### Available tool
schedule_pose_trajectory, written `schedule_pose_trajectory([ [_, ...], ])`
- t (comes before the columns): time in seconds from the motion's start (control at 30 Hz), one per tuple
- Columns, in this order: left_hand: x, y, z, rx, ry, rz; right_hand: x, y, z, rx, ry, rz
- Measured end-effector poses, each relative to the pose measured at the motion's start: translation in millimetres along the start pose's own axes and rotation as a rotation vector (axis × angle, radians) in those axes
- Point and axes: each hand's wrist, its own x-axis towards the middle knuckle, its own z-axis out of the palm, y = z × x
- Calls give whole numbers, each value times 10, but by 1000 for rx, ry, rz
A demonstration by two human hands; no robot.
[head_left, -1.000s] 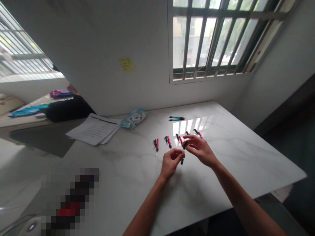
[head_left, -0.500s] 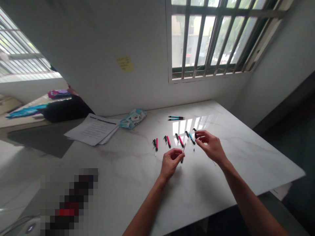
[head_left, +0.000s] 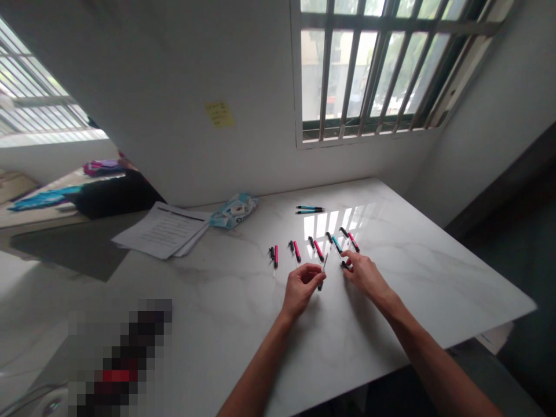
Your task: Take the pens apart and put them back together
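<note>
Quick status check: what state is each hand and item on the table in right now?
Left hand: closed on a thin pen part.
Right hand: fingertips down on a small dark piece on the table.
Row of pink and teal pens: lying flat.
Two teal pens: flat, side by side.
Papers: stacked flat.

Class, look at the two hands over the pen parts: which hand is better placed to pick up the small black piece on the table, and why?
Probably the right hand: its fingertips rest at the black piece, while the left hand pinches the pen part.
</note>
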Motion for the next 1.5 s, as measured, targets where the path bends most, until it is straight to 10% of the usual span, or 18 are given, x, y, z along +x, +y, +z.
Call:
schedule_pose_trajectory([
  [0.63,-18,8,3,15,-72,23,-147,-508,-188,669,-55,-152],
  [0.83,-15,0,24,95,-64,12,-143,-470,-93,1016,226,10],
  [1.5,3,55,1,203,-19,9,-478,-495,134,493,80,-102],
])
